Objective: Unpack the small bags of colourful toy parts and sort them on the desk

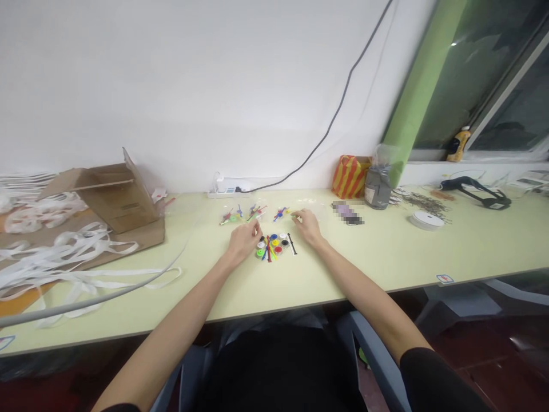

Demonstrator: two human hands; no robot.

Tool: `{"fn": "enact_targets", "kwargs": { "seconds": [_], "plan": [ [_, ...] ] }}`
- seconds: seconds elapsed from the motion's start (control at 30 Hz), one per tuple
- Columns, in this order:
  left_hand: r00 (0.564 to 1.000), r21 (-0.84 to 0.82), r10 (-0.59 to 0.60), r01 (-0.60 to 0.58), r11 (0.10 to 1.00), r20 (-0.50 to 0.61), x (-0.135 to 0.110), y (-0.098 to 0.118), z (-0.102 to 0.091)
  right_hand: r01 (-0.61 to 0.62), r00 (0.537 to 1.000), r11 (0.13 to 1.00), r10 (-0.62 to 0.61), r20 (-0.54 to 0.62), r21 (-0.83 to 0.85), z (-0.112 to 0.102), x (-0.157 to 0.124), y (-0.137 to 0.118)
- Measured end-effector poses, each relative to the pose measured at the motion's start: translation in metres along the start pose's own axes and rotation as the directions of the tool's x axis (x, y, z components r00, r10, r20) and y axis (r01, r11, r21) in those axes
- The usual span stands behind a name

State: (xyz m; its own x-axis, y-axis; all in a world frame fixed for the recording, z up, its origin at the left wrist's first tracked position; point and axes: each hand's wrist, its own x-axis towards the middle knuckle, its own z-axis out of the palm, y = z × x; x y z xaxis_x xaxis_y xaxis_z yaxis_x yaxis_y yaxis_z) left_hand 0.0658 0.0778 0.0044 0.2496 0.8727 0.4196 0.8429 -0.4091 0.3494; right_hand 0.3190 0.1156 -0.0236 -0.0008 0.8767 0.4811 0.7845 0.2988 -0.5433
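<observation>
Currently: my left hand [243, 241], loosely curled and holding nothing visible, lies just beside a cluster of glossy coloured plastic discs and slender sticks [271, 247] mid-counter [386, 257]; my right hand [307, 226], fingers narrowed, nears a small red-and-blue plastic assembly [280, 214], any grip too small to tell.
</observation>
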Motion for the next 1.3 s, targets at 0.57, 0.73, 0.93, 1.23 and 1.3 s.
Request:
{"fn": "enact_targets", "kwargs": {
  "seconds": [0.57, 0.73, 0.93, 1.23, 1.3],
  "plan": [
    [0.937, -0.384, 0.303, -0.348, 0.855, -0.174, -0.006, 0.017, 0.000, -0.187, 0.901, 0.462, -0.271, 0.338, 0.867, -0.010, -0.031, -0.070],
    [0.927, -0.306, 0.353, -0.375, 0.875, -0.127, -0.007, 0.015, -0.003, -0.131, 0.873, 0.556, -0.328, 0.362, 0.821, -0.014, -0.031, -0.074],
    [0.949, -0.363, 0.313, -0.276, 0.890, 0.047, -0.013, 0.025, -0.007, -0.190, 0.845, 0.528, -0.341, 0.411, 0.828, -0.018, -0.034, -0.082],
    [0.968, -0.380, 0.250, -0.231, 0.896, 0.000, -0.012, 0.026, -0.014, -0.210, 0.895, 0.505, -0.246, 0.373, 0.837, -0.031, -0.021, -0.061],
    [0.972, -0.351, 0.236, -0.227, 0.909, -0.018, -0.011, 0.022, -0.014, -0.122, 0.937, 0.621, -0.187, 0.297, 0.775, -0.035, -0.014, -0.050]
  ]
}}
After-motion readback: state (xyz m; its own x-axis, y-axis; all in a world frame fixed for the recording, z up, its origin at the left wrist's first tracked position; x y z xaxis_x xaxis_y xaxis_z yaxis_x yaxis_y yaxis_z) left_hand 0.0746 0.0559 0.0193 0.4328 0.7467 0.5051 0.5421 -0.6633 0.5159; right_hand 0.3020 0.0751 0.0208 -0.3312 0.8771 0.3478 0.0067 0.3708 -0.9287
